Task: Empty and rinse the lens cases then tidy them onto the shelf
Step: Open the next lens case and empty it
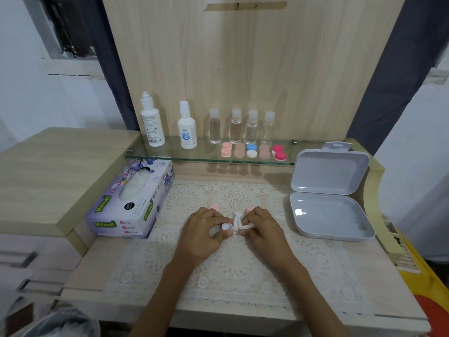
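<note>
Glass shelf: four clear bottles hold clear liquid, two white bottles stand to their left, five capped lens cases sit in front. Grey box lies lid-open on the counter. I see the left hand gripping a white lens case. The right hand pinches a twisted tissue just beside it. Two pink caps lie just behind the hands.

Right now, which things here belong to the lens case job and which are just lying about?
In the job: the lens case in the left hand, the twisted tissue in the right hand, the pink caps, the tissue box, the solution bottles, the glass shelf with its row of cases.
Lying about: the open grey box, the lace mat, likely the clear bottles.
</note>
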{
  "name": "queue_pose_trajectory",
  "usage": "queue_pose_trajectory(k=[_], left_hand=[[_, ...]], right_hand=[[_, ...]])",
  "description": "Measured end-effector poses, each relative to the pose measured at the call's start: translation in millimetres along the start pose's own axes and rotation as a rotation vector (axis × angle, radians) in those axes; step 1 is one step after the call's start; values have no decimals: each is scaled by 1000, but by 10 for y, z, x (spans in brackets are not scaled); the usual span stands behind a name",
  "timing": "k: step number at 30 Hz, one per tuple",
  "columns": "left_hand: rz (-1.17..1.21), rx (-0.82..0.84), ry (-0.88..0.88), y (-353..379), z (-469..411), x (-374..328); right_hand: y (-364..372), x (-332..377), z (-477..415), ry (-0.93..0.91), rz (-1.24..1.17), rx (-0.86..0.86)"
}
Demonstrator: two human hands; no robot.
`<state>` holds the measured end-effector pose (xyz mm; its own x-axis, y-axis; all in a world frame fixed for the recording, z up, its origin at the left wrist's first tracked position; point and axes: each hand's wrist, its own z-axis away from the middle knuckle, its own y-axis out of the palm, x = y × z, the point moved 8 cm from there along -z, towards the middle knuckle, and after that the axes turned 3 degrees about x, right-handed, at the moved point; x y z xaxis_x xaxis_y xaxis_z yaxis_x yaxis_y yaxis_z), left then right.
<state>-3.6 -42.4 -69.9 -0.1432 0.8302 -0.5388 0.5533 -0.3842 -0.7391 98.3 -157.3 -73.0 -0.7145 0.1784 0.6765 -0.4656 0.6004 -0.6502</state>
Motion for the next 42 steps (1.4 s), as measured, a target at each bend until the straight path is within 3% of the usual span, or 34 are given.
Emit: queue_pose_trajectory(k=[13, 18, 22, 27, 35, 42], left_hand=[[-19, 3, -8, 11, -10, 18], [-6, 8, -6, 12, -4, 18], [-1, 12, -2, 16, -3, 23], [-11, 16, 2, 14, -3, 9], [-3, 25, 3, 22, -5, 8], [9, 27, -11, 19, -4, 6]], right_hand=[[-4, -52, -2, 87, -237, -1], [-168, -93, 22, 152, -411, -153], [-199, -33, 25, 123, -379, -184], [-36, -14, 34, 48, -208, -56], [10, -11, -21, -37, 0, -14], [14, -61, -13, 61, -248, 20]])
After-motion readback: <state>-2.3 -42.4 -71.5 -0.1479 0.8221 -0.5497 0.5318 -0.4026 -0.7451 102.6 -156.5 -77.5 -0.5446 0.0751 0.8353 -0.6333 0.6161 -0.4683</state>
